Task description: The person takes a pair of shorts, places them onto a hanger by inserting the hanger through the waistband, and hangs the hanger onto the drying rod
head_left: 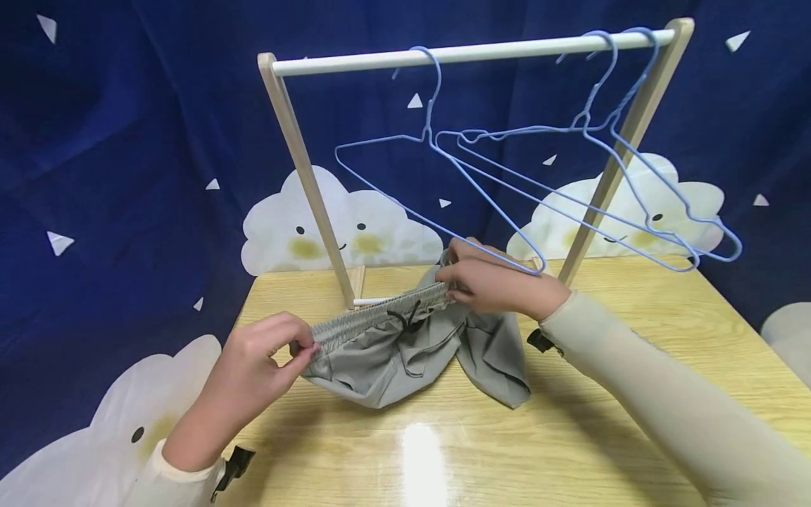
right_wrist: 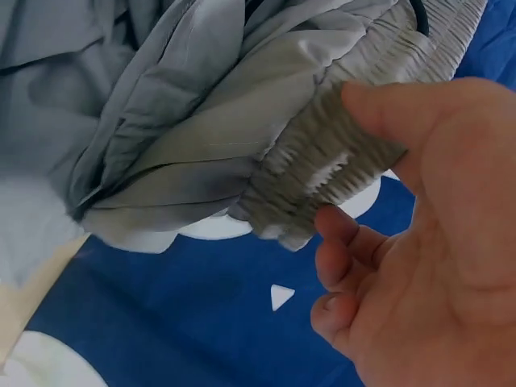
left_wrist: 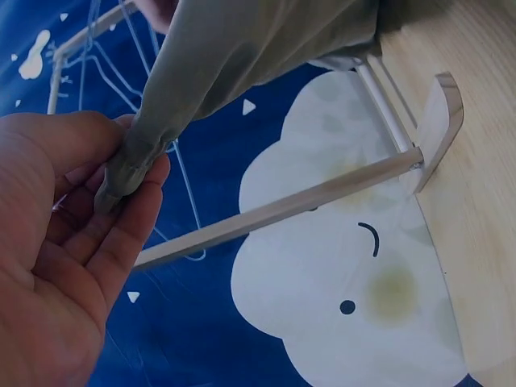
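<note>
The left hand (head_left: pixel 262 362) pinches one end of a ribbed elastic waistband (head_left: pixel 380 313); the right hand (head_left: pixel 488 285), fingers partly hidden, seems to pinch it farther along. Below the grip sags the creased grey garment (head_left: pixel 380 384); above, triangular wire hangers (head_left: pixel 429 116).

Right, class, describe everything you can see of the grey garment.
The grey garment has creased, plain fabric, a gathered, elastic-looking waistband and a dark drawstring. The left hand pinches one end of the waistband; the right hand grips it farther along, so it slants between them. The rest droops in loose folds over the wooden table, in front of the clothes rack.
</note>
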A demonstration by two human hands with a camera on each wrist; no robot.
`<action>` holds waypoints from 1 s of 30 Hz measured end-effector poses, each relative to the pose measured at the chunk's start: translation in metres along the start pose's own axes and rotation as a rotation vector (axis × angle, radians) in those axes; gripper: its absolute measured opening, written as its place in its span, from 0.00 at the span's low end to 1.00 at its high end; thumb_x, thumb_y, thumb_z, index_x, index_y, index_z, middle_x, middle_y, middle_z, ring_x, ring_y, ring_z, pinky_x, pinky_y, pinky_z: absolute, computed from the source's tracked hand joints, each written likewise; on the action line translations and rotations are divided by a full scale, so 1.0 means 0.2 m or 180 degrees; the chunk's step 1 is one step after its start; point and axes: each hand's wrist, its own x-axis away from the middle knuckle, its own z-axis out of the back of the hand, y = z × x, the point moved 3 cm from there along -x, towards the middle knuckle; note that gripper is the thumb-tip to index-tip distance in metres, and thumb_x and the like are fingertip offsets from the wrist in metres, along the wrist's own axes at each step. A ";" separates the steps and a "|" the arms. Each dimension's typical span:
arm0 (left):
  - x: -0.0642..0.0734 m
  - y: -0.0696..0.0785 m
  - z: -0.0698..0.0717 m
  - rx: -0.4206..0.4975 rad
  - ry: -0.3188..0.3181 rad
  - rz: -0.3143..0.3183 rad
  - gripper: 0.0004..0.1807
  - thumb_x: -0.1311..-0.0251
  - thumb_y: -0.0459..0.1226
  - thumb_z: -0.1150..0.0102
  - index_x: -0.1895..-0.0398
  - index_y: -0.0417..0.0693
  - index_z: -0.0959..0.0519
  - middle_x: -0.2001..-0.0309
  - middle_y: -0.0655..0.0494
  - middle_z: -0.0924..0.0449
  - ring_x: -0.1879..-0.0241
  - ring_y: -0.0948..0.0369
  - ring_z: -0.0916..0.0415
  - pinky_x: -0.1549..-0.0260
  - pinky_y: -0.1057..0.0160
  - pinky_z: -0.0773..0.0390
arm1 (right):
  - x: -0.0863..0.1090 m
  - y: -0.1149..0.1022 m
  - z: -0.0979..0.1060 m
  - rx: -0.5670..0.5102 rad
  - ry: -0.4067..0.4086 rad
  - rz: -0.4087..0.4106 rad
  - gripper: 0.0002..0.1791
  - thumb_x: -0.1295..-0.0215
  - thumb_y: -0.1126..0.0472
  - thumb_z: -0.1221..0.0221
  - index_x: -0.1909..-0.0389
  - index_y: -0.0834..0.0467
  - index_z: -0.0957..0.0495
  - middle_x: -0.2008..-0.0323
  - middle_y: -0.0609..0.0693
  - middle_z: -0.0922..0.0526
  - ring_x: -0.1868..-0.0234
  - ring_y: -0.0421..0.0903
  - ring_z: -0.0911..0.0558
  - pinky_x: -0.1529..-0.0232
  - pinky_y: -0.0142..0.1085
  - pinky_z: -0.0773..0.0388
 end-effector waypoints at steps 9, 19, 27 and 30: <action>-0.06 -0.09 0.01 0.0146 0.0024 0.0050 0.19 0.47 0.20 0.23 0.72 0.54 0.18 0.67 0.66 0.14 0.67 0.70 0.21 0.63 0.77 0.23 | 0.12 0.10 0.06 0.0302 0.0532 0.0113 0.09 0.27 0.56 0.30 0.64 0.49 0.21 0.60 0.56 0.29 0.62 0.55 0.31 0.60 0.46 0.31; -0.13 -0.14 0.01 0.0209 -0.0010 -0.0023 0.21 0.48 0.15 0.27 0.70 0.52 0.16 0.65 0.65 0.13 0.65 0.69 0.19 0.61 0.74 0.20 | 0.25 0.15 0.17 0.0302 0.0824 -0.0062 0.10 0.32 0.54 0.25 0.63 0.48 0.20 0.58 0.58 0.30 0.60 0.54 0.32 0.60 0.46 0.29; -0.13 -0.17 0.02 0.0185 -0.0075 0.0004 0.21 0.49 0.14 0.29 0.69 0.51 0.16 0.64 0.64 0.14 0.63 0.69 0.18 0.61 0.75 0.20 | 0.38 0.14 0.19 0.0204 0.0779 -0.0323 0.06 0.30 0.57 0.26 0.63 0.49 0.15 0.55 0.55 0.25 0.58 0.53 0.29 0.61 0.45 0.27; -0.14 -0.17 0.02 0.0179 -0.0096 -0.0021 0.21 0.48 0.14 0.29 0.68 0.51 0.17 0.63 0.63 0.14 0.63 0.68 0.18 0.60 0.75 0.20 | 0.42 0.13 0.21 0.0266 0.0751 -0.0306 0.05 0.28 0.56 0.28 0.60 0.48 0.16 0.55 0.52 0.22 0.57 0.53 0.26 0.61 0.46 0.26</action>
